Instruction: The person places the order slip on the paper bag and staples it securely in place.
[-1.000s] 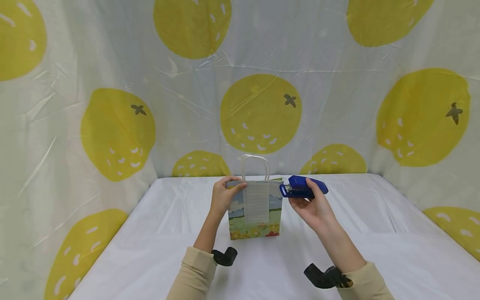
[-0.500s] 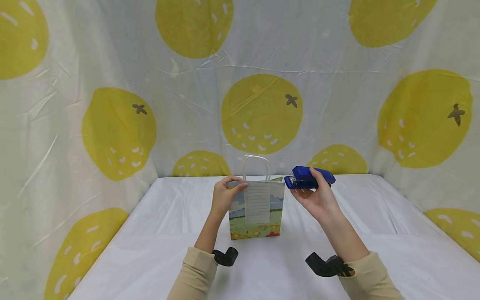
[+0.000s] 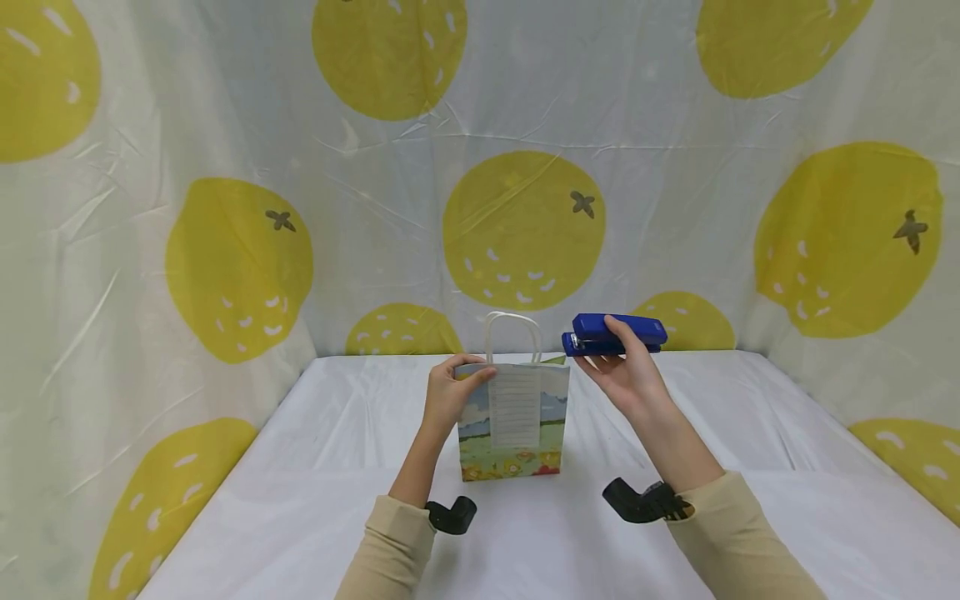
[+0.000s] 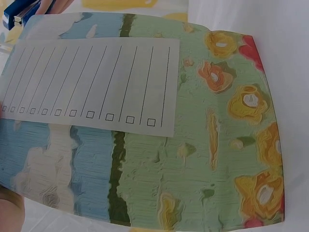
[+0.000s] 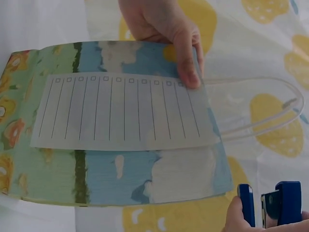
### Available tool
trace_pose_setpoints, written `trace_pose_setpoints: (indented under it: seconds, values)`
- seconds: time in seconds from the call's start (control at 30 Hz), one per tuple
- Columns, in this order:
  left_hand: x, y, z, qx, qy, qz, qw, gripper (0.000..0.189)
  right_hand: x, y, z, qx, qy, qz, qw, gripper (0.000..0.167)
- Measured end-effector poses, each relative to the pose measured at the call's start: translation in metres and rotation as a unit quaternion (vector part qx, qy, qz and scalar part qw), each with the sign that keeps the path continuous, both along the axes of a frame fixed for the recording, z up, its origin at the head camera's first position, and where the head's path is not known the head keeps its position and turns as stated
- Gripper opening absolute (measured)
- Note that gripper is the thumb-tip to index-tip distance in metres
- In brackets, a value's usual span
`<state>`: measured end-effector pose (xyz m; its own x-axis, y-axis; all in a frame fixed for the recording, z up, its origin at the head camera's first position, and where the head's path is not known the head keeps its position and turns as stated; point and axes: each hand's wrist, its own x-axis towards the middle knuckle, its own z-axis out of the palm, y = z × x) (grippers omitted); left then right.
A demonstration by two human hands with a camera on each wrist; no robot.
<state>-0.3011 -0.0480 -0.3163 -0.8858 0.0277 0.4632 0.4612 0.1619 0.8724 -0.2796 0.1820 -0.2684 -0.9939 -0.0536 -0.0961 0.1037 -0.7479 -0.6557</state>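
While the white surface (image 3: 300, 450) carries the upright paper bag (image 4: 145, 159), probably light and easily creased, the left hand (image 3: 452, 392) aptly pinches its top rim; near its upper corner, the right hand (image 3: 630, 375) grips the likely stiff blue stapler (image 3: 595, 327) sensibly mid-body.

A white-handled paper bag (image 3: 552, 425), printed with flowers, green field and blue sky, stands upright just below the centre of the head view. A ruled white checklist sheet (image 3: 515, 408) lies flat against its front; a blue stapler (image 3: 639, 330), jaws parted, hangs level near its upper right corner
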Motion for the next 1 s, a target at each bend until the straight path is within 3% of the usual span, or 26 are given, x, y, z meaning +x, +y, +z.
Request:
trace_pose_setpoints:
  seconds: [0.17, 0.33, 0.47, 0.7, 1.0]
  values:
    - [0.0, 0.0, 0.0, 0.002, -0.003, -0.001, 1.0, 0.02, -0.005, -0.008, 0.003, 0.086, 0.028, -0.014, 0.9958, 0.079]
    - [0.0, 0.0, 0.0, -0.001, -0.004, -0.006, 1.0, 0.02, -0.009, -0.013, 0.003, 0.162, 0.048, -0.034, 0.985, 0.073]
    - [-0.004, 0.0, -0.003, -0.007, -0.002, -0.006, 1.0, 0.02, -0.012, -0.016, 0.003, 0.191, 0.06, -0.052, 0.9784, 0.073]
    - [-0.027, -0.002, -0.023, 0.002, -0.003, -0.006, 1.0, 0.022, -0.021, -0.024, 0.004, 0.235, 0.07, -0.091, 0.9651, 0.075]
    - [-0.029, -0.004, -0.026, -0.009, 0.006, -0.001, 0.9999, 0.028, -0.031, -0.033, 0.005, 0.306, 0.075, -0.094, 0.9443, 0.075]
